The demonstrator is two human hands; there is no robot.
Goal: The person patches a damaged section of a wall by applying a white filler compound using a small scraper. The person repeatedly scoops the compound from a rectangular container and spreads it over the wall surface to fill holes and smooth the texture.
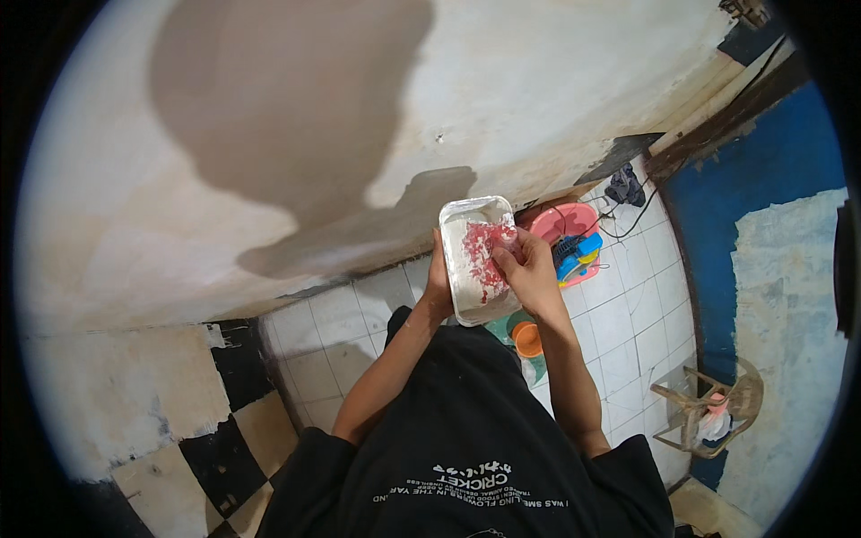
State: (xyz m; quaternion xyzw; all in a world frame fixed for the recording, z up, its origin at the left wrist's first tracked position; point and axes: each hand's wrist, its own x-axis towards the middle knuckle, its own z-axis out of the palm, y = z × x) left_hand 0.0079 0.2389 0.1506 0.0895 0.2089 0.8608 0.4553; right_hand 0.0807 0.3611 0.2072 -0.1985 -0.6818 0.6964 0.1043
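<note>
The left forearm (390, 366) pointed to one o'clock, the right forearm (574, 377) to eleven, both bare. The left hand (438, 285) was curled upright, its fingers mostly hidden; the right hand (535, 276) was bent in a pinch, thumb (508, 261) toward ten o'clock.

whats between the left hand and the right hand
In the head view, a silvery tray, whitish inside, and a red piece smeared white. The left hand holds the tray; the right hand pinches the red piece.

A black T-shirt (448, 403), white lettering (475, 484) near six o'clock; short sleeves (309, 466) at seven and between four and five; left hand (437, 285) and right hand (535, 280) bare.
</note>
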